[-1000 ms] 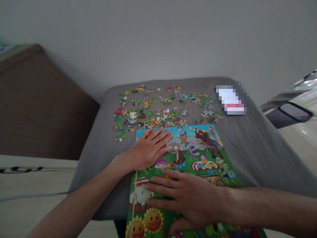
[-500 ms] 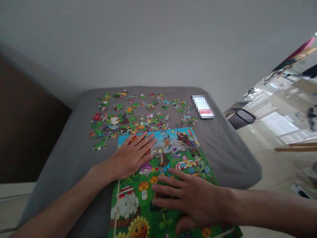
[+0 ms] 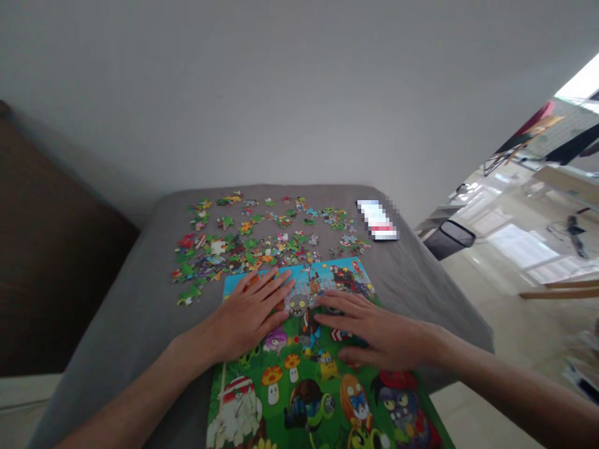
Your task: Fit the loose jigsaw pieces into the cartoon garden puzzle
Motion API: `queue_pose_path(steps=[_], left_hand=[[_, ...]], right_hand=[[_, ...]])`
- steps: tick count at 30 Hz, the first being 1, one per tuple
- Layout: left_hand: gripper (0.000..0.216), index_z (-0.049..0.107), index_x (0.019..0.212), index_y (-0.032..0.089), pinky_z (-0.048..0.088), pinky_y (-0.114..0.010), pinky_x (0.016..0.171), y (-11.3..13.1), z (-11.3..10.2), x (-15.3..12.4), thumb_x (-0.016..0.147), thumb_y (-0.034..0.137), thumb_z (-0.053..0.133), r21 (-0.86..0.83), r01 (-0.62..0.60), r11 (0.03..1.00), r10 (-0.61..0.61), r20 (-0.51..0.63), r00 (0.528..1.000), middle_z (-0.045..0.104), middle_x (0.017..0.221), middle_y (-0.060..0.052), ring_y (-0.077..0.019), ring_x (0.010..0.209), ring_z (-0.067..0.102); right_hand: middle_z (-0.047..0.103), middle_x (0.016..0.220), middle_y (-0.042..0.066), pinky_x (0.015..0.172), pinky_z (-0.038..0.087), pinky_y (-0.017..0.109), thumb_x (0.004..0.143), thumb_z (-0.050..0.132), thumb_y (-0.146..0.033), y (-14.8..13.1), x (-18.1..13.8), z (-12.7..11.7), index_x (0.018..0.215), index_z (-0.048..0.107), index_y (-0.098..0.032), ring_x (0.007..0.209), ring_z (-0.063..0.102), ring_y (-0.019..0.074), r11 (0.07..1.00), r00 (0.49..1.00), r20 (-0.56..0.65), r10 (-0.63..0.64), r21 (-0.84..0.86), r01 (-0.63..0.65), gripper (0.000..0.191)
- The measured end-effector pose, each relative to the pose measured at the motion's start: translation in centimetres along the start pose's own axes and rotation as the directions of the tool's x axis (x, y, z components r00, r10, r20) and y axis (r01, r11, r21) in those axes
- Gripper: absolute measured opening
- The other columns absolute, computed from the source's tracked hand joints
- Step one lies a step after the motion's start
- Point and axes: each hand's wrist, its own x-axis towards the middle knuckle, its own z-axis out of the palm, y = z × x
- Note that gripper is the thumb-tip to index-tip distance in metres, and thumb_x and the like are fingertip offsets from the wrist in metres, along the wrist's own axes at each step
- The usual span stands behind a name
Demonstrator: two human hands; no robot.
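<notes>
A colourful cartoon board [image 3: 276, 408], printed with plants and zombies, lies at the near side of the grey-covered table. My left hand [image 3: 253, 315] rests flat on its upper left part, fingers spread and pointing away from me. To the right, my right hand [image 3: 369, 330] is on or just over the board's upper right part, fingers stretched out toward the left one. Neither hand holds anything. Just beyond the board's far edge, many loose jigsaw pieces [image 3: 218, 246] are scattered, some overlapping.
A phone [image 3: 378, 219] with a blurred screen lies near the far right corner of the grey-covered table [image 3: 131, 312]. A pale wall [image 3: 281, 93] rises behind it. On the left stands a dark brown panel [image 3: 56, 249]; at right, a chair [image 3: 449, 240] stands on the tiled floor.
My right hand has moved up the board, away from me, uncovering cartoon figures lower down. The left hand stays at the same place on the board. The view has tilted slightly upward.
</notes>
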Motion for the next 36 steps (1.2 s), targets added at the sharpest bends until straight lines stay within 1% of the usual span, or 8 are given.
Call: queue_pose_path(steps=[4,7,9,14,21,27,31,36], left_hand=[[0.056,0.029,0.155,0.033,0.014,-0.044,0.119,-0.2,-0.2,0.1,0.104,0.057,0.027,-0.017,-0.002,1.0,0.001,-0.011,1.0,0.029,0.161,0.001,-0.0243,0.15,0.022],[0.052,0.035,0.152,0.035,0.018,-0.044,0.119,-0.6,-0.4,0.2,0.104,0.055,0.028,-0.044,0.001,0.999,-0.003,-0.046,0.999,0.035,0.159,0.002,-0.0231,0.147,0.029],[0.049,0.039,0.15,0.035,0.021,-0.043,0.118,-0.9,-0.5,0.3,0.105,0.052,0.03,-0.07,-0.003,0.998,-0.002,-0.073,0.997,0.039,0.157,0.001,-0.0223,0.145,0.034],[0.041,0.051,0.142,0.03,0.032,-0.045,0.112,-1.6,-1.0,0.5,0.105,0.041,0.037,-0.12,-0.029,0.992,0.015,-0.116,0.993,0.049,0.151,-0.005,-0.0221,0.138,0.044],[0.035,0.058,0.135,0.028,0.04,-0.042,0.106,-2.4,-1.3,0.8,0.105,0.032,0.04,-0.149,-0.054,0.987,0.027,-0.179,0.984,0.058,0.141,-0.005,-0.0205,0.13,0.052],[0.032,0.06,0.13,0.026,0.043,-0.04,0.104,-2.6,-1.4,0.9,0.104,0.027,0.041,-0.19,-0.046,0.981,0.0,-0.232,0.973,0.065,0.13,-0.004,-0.019,0.122,0.057],[0.03,0.062,0.126,0.024,0.044,-0.039,0.103,-2.6,-1.5,0.9,0.103,0.025,0.043,-0.177,-0.084,0.981,0.037,-0.254,0.966,0.067,0.126,-0.005,-0.0191,0.118,0.059],[0.03,0.064,0.123,0.023,0.046,-0.039,0.101,-3.1,-1.8,0.8,0.102,0.024,0.043,-0.154,-0.044,0.987,-0.012,-0.345,0.938,0.07,0.12,-0.005,-0.0197,0.117,0.059]], right_hand=[[0.068,0.128,0.007,0.106,0.046,0.041,0.099,0.05,-0.031,4.2,2.0,-3.2,0.133,0.06,-0.026,0.12,0.061,0.0198,0.994,0.947,-0.308,0.086,0.095,-0.059,0.036],[0.074,0.112,0.007,0.091,0.055,0.039,0.094,0.054,-0.027,8.2,3.6,-4.8,0.117,0.07,-0.023,0.103,0.069,0.0213,0.954,0.791,-0.548,0.271,0.261,-0.146,0.028],[0.075,0.109,0.009,0.086,0.056,0.038,0.095,0.05,-0.027,10.2,4.5,-5.2,0.118,0.069,-0.02,0.099,0.07,0.0208,0.938,0.747,-0.585,0.318,0.309,-0.157,0.031],[0.076,0.104,0.009,0.082,0.057,0.037,0.094,0.05,-0.028,11.8,5.5,-3.6,0.113,0.07,-0.019,0.093,0.071,0.0206,0.922,0.723,-0.592,0.356,0.35,-0.168,0.029],[0.074,0.104,0.009,0.094,0.05,0.045,0.093,0.057,-0.029,9.5,4.3,-2.6,0.109,0.072,-0.021,0.1,0.065,0.0226,0.959,0.805,-0.539,0.247,0.258,-0.122,0.023],[0.063,0.125,0.01,0.109,0.038,0.05,0.087,0.069,-0.044,7.5,4.0,-2.8,0.118,0.067,-0.023,0.122,0.051,0.0248,0.997,0.951,-0.308,-0.01,0.067,0.032,0.038],[0.056,0.135,0.009,0.112,0.034,0.051,0.084,0.072,-0.047,7.0,4.2,-2.2,0.118,0.068,-0.024,0.131,0.042,0.0268,0.999,0.974,-0.224,-0.032,0.017,0.037,0.042],[0.057,0.134,0.01,0.112,0.034,0.052,0.084,0.071,-0.048,7.3,4.1,-1.9,0.132,0.06,-0.024,0.13,0.043,0.0276,0.999,0.975,-0.224,-0.014,0.029,0.021,0.055]])
